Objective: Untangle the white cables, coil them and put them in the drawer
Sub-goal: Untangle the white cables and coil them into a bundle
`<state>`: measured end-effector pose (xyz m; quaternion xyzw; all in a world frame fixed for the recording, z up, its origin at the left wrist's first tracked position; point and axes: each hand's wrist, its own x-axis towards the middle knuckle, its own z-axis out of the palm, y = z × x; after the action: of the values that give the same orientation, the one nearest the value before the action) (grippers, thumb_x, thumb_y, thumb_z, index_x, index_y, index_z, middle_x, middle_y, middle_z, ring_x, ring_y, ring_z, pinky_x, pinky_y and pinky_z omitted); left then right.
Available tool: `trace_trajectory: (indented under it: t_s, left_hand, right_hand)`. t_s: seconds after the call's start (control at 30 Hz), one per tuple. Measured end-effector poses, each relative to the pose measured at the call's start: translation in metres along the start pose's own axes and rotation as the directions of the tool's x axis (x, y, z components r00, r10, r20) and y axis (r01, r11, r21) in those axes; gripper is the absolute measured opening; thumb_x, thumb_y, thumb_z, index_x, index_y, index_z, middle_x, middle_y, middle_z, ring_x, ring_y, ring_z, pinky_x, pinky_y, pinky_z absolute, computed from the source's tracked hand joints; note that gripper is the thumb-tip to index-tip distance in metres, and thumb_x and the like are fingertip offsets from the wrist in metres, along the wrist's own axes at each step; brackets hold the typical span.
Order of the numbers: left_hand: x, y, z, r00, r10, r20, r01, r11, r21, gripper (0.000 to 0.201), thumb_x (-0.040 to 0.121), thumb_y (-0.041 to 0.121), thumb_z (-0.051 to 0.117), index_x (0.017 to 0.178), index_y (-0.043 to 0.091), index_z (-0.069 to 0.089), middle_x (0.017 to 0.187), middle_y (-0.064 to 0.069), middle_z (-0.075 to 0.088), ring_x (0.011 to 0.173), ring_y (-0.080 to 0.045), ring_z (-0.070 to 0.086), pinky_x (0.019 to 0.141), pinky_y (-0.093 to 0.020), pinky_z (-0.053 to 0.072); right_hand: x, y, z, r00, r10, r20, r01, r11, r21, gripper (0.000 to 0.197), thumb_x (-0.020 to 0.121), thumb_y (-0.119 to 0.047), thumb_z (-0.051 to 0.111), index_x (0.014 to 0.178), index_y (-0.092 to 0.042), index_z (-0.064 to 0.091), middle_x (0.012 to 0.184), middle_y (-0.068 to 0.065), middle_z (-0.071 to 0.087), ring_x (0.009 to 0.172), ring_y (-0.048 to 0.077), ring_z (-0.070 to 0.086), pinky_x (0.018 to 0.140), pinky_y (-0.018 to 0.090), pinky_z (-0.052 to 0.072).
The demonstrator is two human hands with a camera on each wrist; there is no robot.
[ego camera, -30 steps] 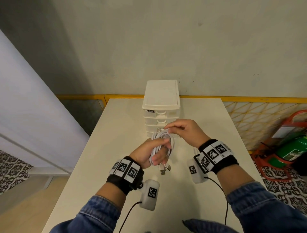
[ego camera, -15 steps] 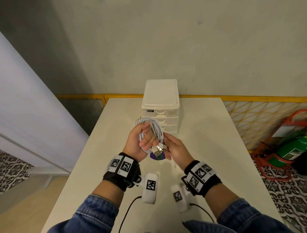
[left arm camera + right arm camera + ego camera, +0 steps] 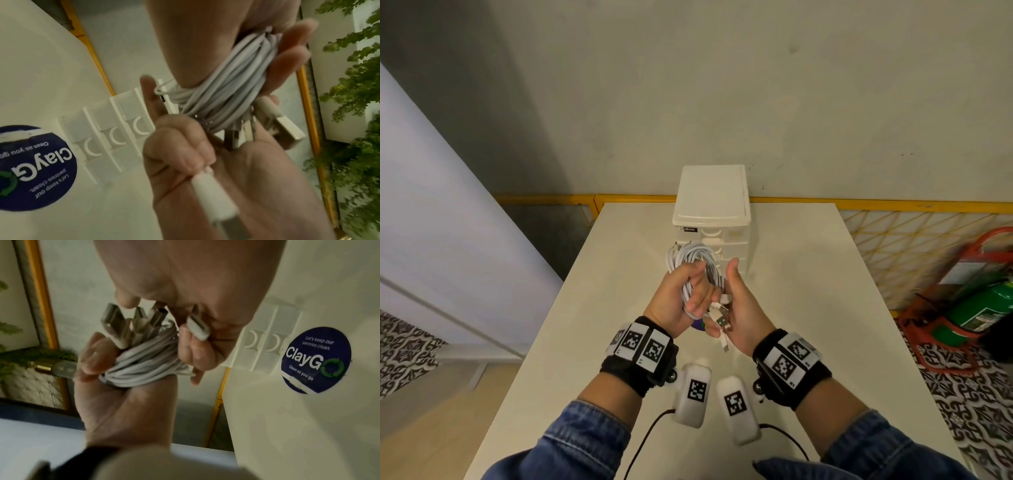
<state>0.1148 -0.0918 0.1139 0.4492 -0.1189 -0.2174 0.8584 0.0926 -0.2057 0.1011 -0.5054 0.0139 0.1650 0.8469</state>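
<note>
A coil of white cables (image 3: pixel 693 258) is held upright above the table, in front of the small white drawer unit (image 3: pixel 712 205). My left hand (image 3: pixel 688 294) grips the coil, its fingers (image 3: pixel 292 48) curled round the strands (image 3: pixel 222 97). My right hand (image 3: pixel 739 305) sits close against it on the right, thumb up, and pinches a white plug end (image 3: pixel 197 327). Several loose USB plugs (image 3: pixel 722 317) stick out between the two hands. In the right wrist view the coil (image 3: pixel 139 368) lies across the left palm. The unit's drawers look closed.
The cream table (image 3: pixel 808 291) carries a round blue ClayGo sticker (image 3: pixel 316 360) just under the hands. A wall stands behind the unit. A yellow mesh fence (image 3: pixel 911 240) and a green cylinder (image 3: pixel 983 308) are off the table's right side.
My left hand has turned the coil upright and lifted it toward the drawer unit. My right hand left the top of the coil and came in low on the right, taking the plug ends.
</note>
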Motion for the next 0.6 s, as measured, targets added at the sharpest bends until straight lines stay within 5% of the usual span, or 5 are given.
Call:
trace_trajectory:
  t_s: [0.2, 0.33, 0.43, 0.53, 0.6]
  left_hand:
    - [0.000, -0.004, 0.004, 0.999, 0.001, -0.051, 0.003, 0.996, 0.085, 0.042, 0.084, 0.027, 0.053, 0.044, 0.017, 0.051, 0.033, -0.002, 0.040, 0.040, -0.014, 0.050, 0.060, -0.029, 0.048]
    - [0.004, -0.005, 0.003, 0.994, 0.022, -0.107, -0.008, 0.993, 0.122, 0.042, 0.088, 0.027, 0.055, 0.051, 0.009, 0.059, 0.045, -0.008, 0.053, 0.056, -0.019, 0.059, 0.068, -0.029, 0.054]
    - [0.003, -0.004, 0.003, 0.985, 0.020, -0.172, 0.009, 0.986, 0.166, 0.039, 0.088, 0.029, 0.056, 0.059, 0.005, 0.068, 0.062, -0.011, 0.065, 0.068, -0.021, 0.065, 0.072, -0.027, 0.054]
    - [0.005, -0.001, 0.007, 0.972, -0.044, -0.232, 0.078, 0.987, 0.138, 0.029, 0.089, 0.021, 0.058, 0.070, 0.004, 0.072, 0.068, -0.010, 0.070, 0.066, -0.018, 0.069, 0.063, -0.024, 0.056]
    - [0.007, 0.001, 0.011, 0.963, -0.072, -0.259, 0.099, 0.991, 0.094, 0.024, 0.088, 0.021, 0.060, 0.079, 0.000, 0.068, 0.066, -0.008, 0.069, 0.063, -0.016, 0.067, 0.062, -0.024, 0.055]
  right_hand:
    - [-0.003, -0.007, 0.000, 0.990, 0.004, -0.141, -0.009, 0.999, -0.037, 0.057, 0.094, -0.054, 0.034, 0.098, -0.008, 0.067, 0.064, 0.008, 0.061, 0.051, 0.013, 0.056, 0.037, 0.018, 0.038]
    - [0.000, -0.007, -0.005, 0.971, -0.097, -0.219, 0.067, 0.988, -0.142, 0.058, 0.093, -0.054, 0.038, 0.107, -0.005, 0.066, 0.071, 0.010, 0.067, 0.062, 0.018, 0.061, 0.050, 0.022, 0.045]
    - [0.001, -0.012, -0.010, 0.950, -0.149, -0.276, 0.078, 0.964, -0.254, 0.046, 0.092, -0.053, 0.042, 0.100, -0.017, 0.070, 0.086, 0.019, 0.071, 0.071, 0.032, 0.066, 0.067, 0.036, 0.056]
    - [0.003, -0.015, -0.017, 0.923, -0.230, -0.310, 0.124, 0.937, -0.325, 0.040, 0.093, -0.044, 0.046, 0.099, -0.013, 0.070, 0.087, 0.011, 0.072, 0.075, 0.017, 0.068, 0.067, 0.025, 0.053]
    - [0.005, -0.014, -0.020, 0.910, -0.262, -0.322, 0.150, 0.931, -0.334, 0.039, 0.094, -0.041, 0.047, 0.100, -0.010, 0.070, 0.093, 0.013, 0.072, 0.087, 0.022, 0.068, 0.078, 0.030, 0.054]
